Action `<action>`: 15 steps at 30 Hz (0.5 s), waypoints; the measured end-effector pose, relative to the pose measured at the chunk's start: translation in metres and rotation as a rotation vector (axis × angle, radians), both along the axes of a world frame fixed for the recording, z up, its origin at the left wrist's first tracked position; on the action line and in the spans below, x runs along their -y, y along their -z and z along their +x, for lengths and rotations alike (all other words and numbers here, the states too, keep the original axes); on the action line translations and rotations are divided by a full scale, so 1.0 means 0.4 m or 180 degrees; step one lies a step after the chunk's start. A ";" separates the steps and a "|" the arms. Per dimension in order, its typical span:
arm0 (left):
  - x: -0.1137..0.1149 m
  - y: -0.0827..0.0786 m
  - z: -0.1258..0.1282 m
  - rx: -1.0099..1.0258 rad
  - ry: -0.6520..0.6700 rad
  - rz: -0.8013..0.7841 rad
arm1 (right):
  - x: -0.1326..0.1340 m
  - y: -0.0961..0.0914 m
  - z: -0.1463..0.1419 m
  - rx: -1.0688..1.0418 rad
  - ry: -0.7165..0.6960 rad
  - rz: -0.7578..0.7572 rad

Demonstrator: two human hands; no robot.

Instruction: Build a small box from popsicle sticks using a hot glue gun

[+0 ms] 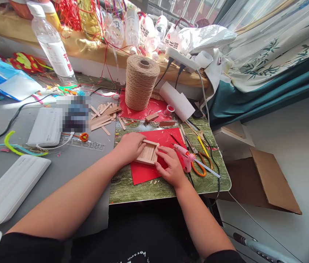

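A small shallow tray made of wooden craft sticks [149,152] lies on a red sheet [140,174], with a slatted floor and raised edges. My left hand [129,148] grips its left side, fingers curled over the edge and the thumb toward the inside. On the opposite side, my right hand [170,166] holds the right edge between fingertips and thumb. Close to the right hand lies a pink hot glue gun [185,155] with a clear glue stick [207,168] poking out of its back.
Orange-handled scissors [199,170] and a yellow pen [203,145] lie right of the glue gun. Loose craft sticks [103,118] are heaped at back left. A large twine spool [141,83] stands behind. White power banks [46,128] and cables occupy the grey left side.
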State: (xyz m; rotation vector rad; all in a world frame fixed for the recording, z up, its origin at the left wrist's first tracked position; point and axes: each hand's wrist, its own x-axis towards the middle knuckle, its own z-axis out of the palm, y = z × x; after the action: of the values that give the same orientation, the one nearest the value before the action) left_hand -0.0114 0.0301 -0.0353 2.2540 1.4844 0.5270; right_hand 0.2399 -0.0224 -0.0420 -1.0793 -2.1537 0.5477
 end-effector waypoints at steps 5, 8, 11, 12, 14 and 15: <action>-0.001 0.003 0.002 0.0004 -0.0005 -0.0030 | -0.004 0.007 0.001 0.0076 0.0046 0.0054; 0.000 0.001 0.004 0.0026 -0.0004 -0.0041 | -0.014 0.012 -0.002 0.0216 0.0020 -0.0039; 0.001 -0.004 0.005 0.0042 -0.0010 -0.0056 | -0.021 0.018 -0.003 0.0234 0.0014 -0.0061; 0.001 -0.005 0.005 0.0040 -0.0010 -0.0061 | -0.022 0.020 -0.003 0.0229 0.0018 -0.0051; 0.001 -0.008 0.005 0.0026 -0.0009 -0.0061 | -0.022 0.022 -0.002 0.0218 0.0036 -0.0038; 0.001 -0.009 0.005 0.0018 -0.0008 -0.0058 | -0.022 0.023 -0.002 0.0211 0.0046 -0.0043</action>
State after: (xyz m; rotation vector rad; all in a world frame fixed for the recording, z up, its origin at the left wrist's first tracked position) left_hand -0.0095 0.0299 -0.0318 2.2352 1.4835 0.5182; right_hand 0.2393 -0.0138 -0.0512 -1.1342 -2.2003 0.5274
